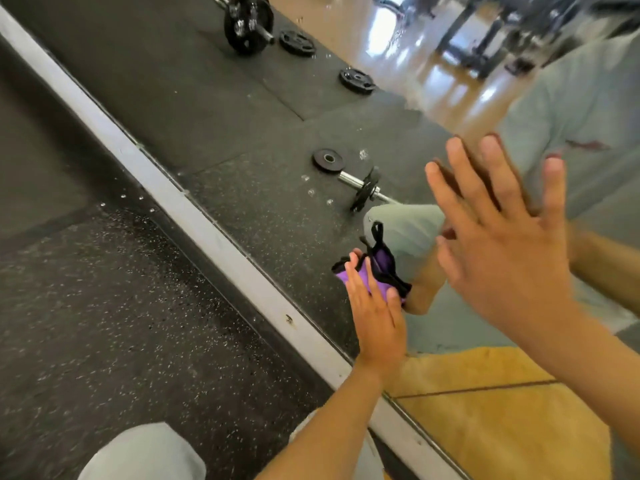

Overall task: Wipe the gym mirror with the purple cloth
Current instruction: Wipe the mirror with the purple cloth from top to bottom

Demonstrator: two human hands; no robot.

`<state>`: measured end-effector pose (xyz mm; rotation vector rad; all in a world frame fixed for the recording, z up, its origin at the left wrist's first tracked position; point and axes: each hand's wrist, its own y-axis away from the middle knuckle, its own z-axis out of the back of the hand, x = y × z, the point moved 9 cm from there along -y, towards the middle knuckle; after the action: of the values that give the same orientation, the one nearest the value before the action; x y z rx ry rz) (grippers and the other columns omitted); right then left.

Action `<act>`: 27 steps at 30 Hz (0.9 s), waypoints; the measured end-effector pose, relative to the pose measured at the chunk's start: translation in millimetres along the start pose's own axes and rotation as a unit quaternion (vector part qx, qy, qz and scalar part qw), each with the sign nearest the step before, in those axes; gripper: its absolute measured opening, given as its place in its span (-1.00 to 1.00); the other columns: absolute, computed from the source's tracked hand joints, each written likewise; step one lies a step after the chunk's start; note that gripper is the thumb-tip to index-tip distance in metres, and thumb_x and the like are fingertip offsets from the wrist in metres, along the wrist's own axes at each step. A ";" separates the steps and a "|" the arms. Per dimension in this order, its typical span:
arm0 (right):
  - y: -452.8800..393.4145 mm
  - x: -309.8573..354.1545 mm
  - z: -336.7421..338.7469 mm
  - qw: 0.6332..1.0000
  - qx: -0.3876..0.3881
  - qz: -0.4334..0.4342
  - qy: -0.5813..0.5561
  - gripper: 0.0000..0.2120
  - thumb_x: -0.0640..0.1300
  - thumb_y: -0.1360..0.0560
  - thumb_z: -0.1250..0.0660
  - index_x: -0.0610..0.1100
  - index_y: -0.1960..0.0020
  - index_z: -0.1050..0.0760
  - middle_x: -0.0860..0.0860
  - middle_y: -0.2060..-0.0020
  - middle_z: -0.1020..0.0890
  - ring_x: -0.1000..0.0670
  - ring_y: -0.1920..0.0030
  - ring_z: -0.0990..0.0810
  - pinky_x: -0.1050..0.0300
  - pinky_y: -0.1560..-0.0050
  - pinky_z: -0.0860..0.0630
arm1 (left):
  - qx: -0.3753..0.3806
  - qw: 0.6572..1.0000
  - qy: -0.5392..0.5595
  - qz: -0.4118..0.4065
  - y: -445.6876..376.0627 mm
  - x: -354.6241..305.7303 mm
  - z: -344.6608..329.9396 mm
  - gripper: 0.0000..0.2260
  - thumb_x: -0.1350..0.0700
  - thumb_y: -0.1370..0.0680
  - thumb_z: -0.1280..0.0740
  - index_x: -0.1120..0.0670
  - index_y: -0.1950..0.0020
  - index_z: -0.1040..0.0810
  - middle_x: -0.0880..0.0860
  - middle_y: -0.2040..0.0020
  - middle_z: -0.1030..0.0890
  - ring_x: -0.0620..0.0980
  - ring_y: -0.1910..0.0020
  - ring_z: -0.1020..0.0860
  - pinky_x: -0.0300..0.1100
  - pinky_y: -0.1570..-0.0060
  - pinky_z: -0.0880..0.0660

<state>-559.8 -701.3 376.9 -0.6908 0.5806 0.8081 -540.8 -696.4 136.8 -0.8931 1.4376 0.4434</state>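
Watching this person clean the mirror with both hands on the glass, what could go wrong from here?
1. The bare right hand lies flat on the mirror and may leave fresh prints.
2. The left hand presses a bunched purple cloth with flat fingers; it could slip loose.
3. Droplets higher on the glass might get missed.

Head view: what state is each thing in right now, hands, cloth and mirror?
left hand: fingers straight, pressing the cloth flat on the glass
right hand: open, fingers spread, palm against the glass, holds nothing
purple cloth: bunched, pinned to the glass low down near the frame
gym mirror: droplets and smears show on it
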 end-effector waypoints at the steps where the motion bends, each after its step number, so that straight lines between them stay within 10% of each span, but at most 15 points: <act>1: 7.2 6.2 -6.6 1.000 -0.010 -0.007 0.005 -0.28 -0.01 -0.62 -0.11 -0.04 -0.71 0.10 -0.02 -0.70 0.13 -0.09 -0.69 0.17 -0.25 -0.55 0.44 | 0.009 1.000 -0.007 -0.016 2.0 10.2 1.8 -0.40 -0.13 -0.76 0.00 -0.27 -0.66 0.35 -0.24 -0.71 0.12 0.08 -0.71 -0.01 0.24 -0.64 -0.08; 14: 41.2 1.3 -32.8 0.999 -0.034 -0.030 0.021 -0.30 0.17 -0.67 -0.04 0.02 -0.71 0.15 0.00 -0.70 0.14 -0.09 -0.69 0.17 -0.20 -0.62 0.31 | 0.133 0.951 -0.186 -0.210 14.3 52.1 -13.4 -0.46 -0.17 -0.77 0.12 -0.19 -0.69 0.30 -0.09 -0.71 0.30 0.02 -0.70 0.24 0.20 -0.65 0.10; 21: 57.1 22.6 -56.0 0.996 -0.047 -0.080 0.011 -0.34 0.09 -0.69 -0.03 0.00 -0.71 0.13 -0.01 -0.70 0.13 -0.07 -0.68 0.18 -0.32 -0.60 0.24 | 0.136 0.836 -0.241 -0.474 80.6 26.8 -63.4 -0.46 -0.11 -0.78 0.06 -0.10 -0.72 0.20 -0.02 -0.73 0.21 -0.02 -0.71 0.14 0.06 -0.62 0.05; 27: 63.6 26.1 -60.3 0.995 -0.037 -0.092 0.005 -0.29 0.09 -0.68 -0.12 0.01 -0.71 0.13 0.00 -0.70 0.14 -0.10 -0.68 0.18 -0.41 -0.60 0.16 | 0.130 0.861 -0.256 -0.419 94.2 128.7 -30.7 -0.50 -0.11 -0.78 -0.04 -0.18 -0.71 -0.01 -0.05 -0.74 0.07 -0.01 -0.70 -0.01 0.06 -0.65 0.01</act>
<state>-608.3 -702.4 299.3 -0.8053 0.4895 0.6566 -614.4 -692.7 -8.0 -0.9881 0.5071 -0.1759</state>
